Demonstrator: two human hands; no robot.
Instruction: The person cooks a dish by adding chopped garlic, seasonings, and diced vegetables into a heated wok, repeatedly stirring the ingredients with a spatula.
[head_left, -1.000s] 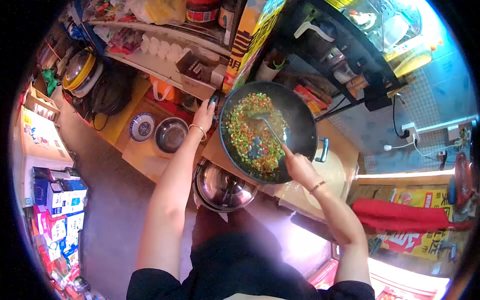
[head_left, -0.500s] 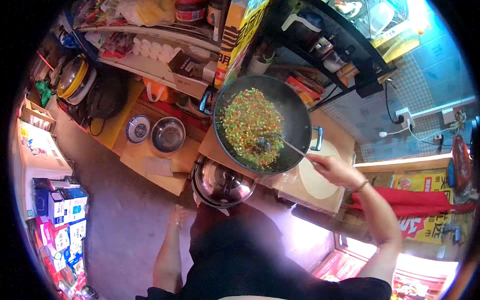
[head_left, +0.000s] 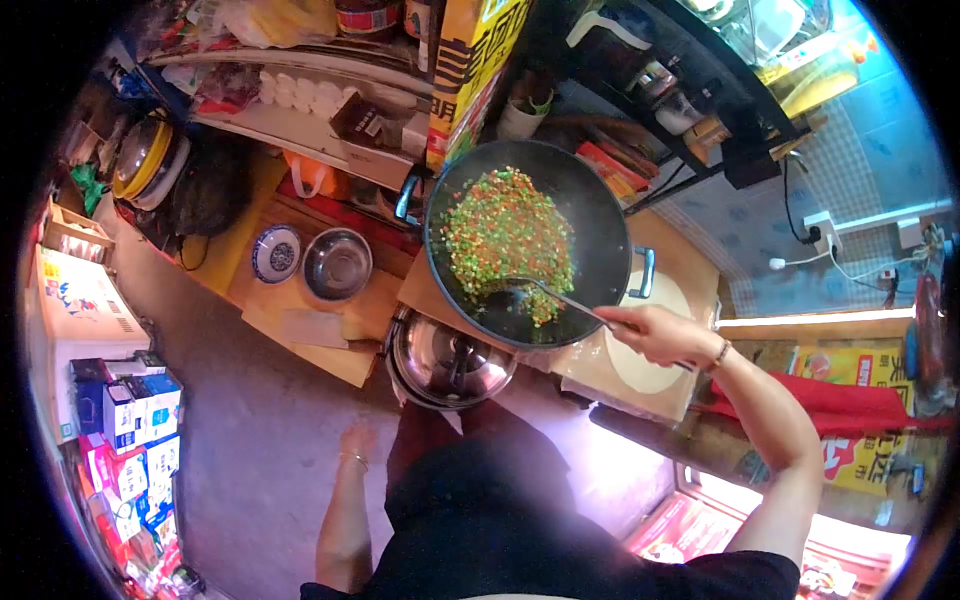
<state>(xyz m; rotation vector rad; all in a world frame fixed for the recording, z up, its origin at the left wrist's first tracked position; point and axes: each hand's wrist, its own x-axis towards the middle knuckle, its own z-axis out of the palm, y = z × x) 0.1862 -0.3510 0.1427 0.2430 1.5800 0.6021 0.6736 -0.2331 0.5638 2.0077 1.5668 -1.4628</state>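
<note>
My right hand [head_left: 652, 335] is wrapped round the handle of a metal spatula [head_left: 560, 297], whose head rests in the lower part of a large dark wok [head_left: 600, 225]. Chopped green and red vegetables [head_left: 508, 230] lie heaped in the left and middle of the wok. Low at my side, away from the wok, hangs my left hand [head_left: 358, 440]; it is blurred and its fingers are hard to make out. The wok's left handle [head_left: 408, 195] has nothing on it.
Below the wok sits a lidded steel pot [head_left: 450, 362]. A steel bowl [head_left: 337, 264] and a patterned bowl [head_left: 276, 253] stand on a board at the left. Right of the wok lies a flat round sheet of dough [head_left: 655, 350]. A black shelf [head_left: 720, 90] rises behind.
My left hand has let go of the wok's left handle and dropped to my side. My right hand has moved right and down with the spatula, and the vegetables are gathered into a heap.
</note>
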